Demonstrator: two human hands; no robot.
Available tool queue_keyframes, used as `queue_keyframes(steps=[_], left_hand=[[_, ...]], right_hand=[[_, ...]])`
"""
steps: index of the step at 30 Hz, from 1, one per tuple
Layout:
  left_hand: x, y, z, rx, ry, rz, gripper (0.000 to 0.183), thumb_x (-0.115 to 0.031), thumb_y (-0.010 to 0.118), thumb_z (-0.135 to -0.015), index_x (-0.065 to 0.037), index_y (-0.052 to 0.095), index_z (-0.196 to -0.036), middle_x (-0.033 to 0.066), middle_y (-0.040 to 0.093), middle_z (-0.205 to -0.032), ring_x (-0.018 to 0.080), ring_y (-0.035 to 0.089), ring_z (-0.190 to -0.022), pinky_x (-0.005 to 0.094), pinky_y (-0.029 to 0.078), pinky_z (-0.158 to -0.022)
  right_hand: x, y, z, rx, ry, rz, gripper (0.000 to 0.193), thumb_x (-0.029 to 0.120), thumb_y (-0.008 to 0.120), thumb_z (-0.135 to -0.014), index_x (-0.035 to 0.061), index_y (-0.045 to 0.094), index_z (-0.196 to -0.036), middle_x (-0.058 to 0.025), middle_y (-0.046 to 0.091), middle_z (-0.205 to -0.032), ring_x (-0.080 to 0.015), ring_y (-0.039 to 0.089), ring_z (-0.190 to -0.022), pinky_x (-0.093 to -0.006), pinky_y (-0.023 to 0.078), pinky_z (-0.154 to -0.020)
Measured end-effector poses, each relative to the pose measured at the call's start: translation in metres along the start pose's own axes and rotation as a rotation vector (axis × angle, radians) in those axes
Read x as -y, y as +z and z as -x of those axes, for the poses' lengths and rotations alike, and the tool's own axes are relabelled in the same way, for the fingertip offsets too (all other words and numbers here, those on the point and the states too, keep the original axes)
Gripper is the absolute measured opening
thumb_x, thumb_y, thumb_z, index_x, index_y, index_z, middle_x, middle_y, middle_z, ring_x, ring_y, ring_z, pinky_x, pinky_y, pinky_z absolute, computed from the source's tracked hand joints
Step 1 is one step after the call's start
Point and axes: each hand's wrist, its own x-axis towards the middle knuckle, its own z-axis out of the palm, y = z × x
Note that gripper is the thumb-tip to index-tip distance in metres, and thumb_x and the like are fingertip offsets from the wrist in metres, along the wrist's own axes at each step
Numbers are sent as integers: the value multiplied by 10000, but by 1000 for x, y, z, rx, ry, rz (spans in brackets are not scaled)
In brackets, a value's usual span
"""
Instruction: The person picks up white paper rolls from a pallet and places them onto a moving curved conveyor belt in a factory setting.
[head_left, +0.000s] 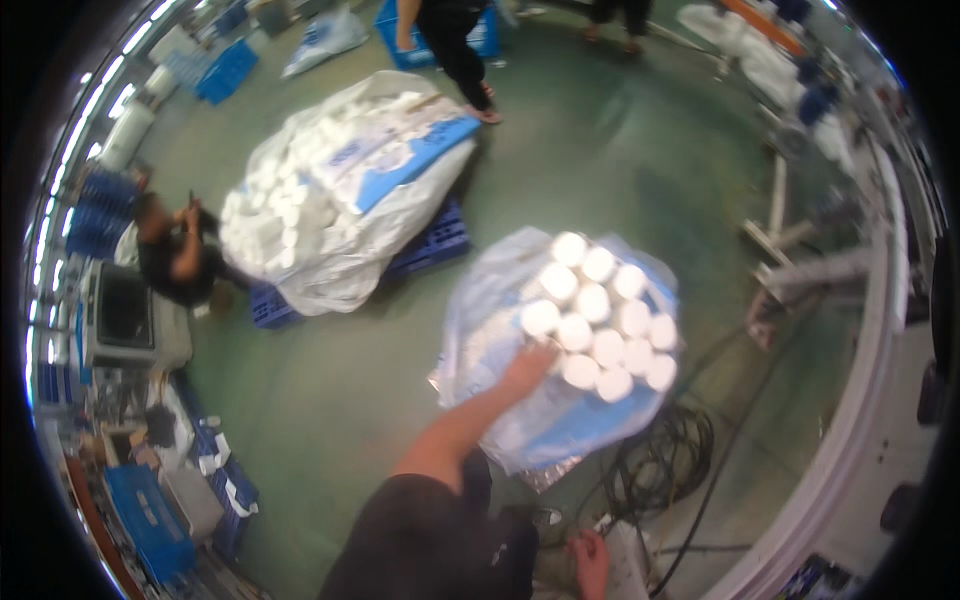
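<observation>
Cylinders (592, 303) sit on plastic sheeting (590, 430), with cables (655, 455) front-right of it and a pallet (432, 243) behind-left.

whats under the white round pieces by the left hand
Plastic sheeting, translucent and blue, shows around the white round pieces, and a silvery edge pokes out below. What lies directly beneath the pieces is covered.

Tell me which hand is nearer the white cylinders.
Left. The left hand is right at the near left edge of the white cylinders; the right hand is well apart from them, near the picture's lower edge.
</observation>
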Motion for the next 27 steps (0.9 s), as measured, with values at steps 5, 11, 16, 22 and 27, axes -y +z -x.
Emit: queue_keyframes(steps=[5, 11, 16, 22, 27], left_hand=[[32, 24, -33, 33, 198, 59, 394, -154, 523, -873, -55, 566, -1252, 111, 544, -1333, 255, 524, -1244, 443, 405, -1061], [46, 43, -17, 58, 204, 191, 606, -183, 673, -773, -19, 492, -1327, 197, 509, -1375, 345, 497, -1289, 474, 364, -1129], [57, -41, 26, -72, -474, 804, 857, -261, 827, -678, 23, 442, -1389, 225, 498, -1372, 408, 493, -1268, 447, 404, -1097], [174, 29, 111, -497, -1256, 1407, 770, -279, 820, -794, -14, 449, -1415, 192, 601, -1260, 313, 616, -1136, 460, 533, -923], [407, -84, 106, -1156, -1238, 1605, 562, -286, 721, -861, -35, 510, -1317, 144, 653, -1134, 320, 679, -975, 495, 579, -755]], right_hand=[[100, 30, -26, 90, 251, 62, 364, 238, 624, -965, -3, 622, -1238, -109, 711, -1044, -204, 663, -947, -339, 519, -846], [192, 49, -91, 239, 229, 137, 402, 269, 634, -970, 32, 608, -1293, -118, 707, -1057, -221, 657, -971, -348, 518, -849], [239, 53, -118, 162, 284, 82, 413, 273, 640, -973, 37, 596, -1309, -118, 706, -1061, -210, 662, -919, -331, 537, -759], [219, 62, -140, 219, 135, 231, 386, 260, 628, -971, 14, 622, -1269, -133, 705, -1063, -213, 658, -940, -336, 529, -808], [224, 77, -160, 280, 79, 352, 423, 255, 620, -962, 7, 596, -1304, -134, 700, -1081, -224, 650, -991, -349, 509, -889]])
